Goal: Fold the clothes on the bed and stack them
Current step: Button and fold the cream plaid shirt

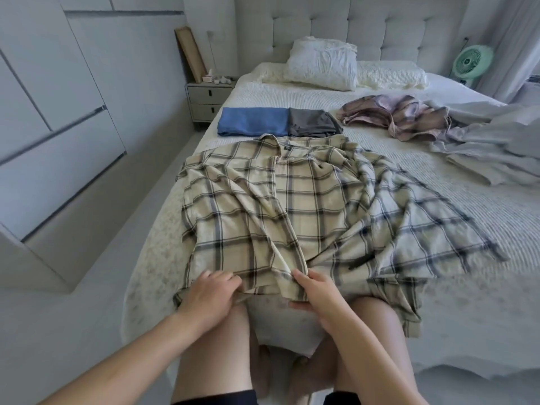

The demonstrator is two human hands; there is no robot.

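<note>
The bed [455, 290] carries the whole job, and by how things lie the work looks less than half done. Spread across its near half is the plaid shirt [292, 206], collar toward the headboard, front open, hem hanging over the near edge against the person's knees. It is still creased and unfolded, with its right side trailing loosely outward.

To the far right lies a grey garment [491, 147], rumpled and unfolded, reaching the picture's edge. Just beside it, toward the middle, is a pink-and-mauve striped garment [397, 115] in a loose heap, also untouched. That makes at least 2 pieces waiting besides the shirt.

Beyond the shirt's collar, 2 pieces are already folded flat: a blue one [252, 121] on the left and a dark grey one [312, 124] touching its right edge. They lie side by side, not on top of each other, so stacking is not yet done.

The left hand [209, 296] grips the shirt's hem at its left front panel, fingers curled into the cloth. The right hand [317, 293] pinches the edge of the front placket near the hem, thumb below and fingers above. I judge the step in hand to be squaring the shirt before its first fold.
</note>
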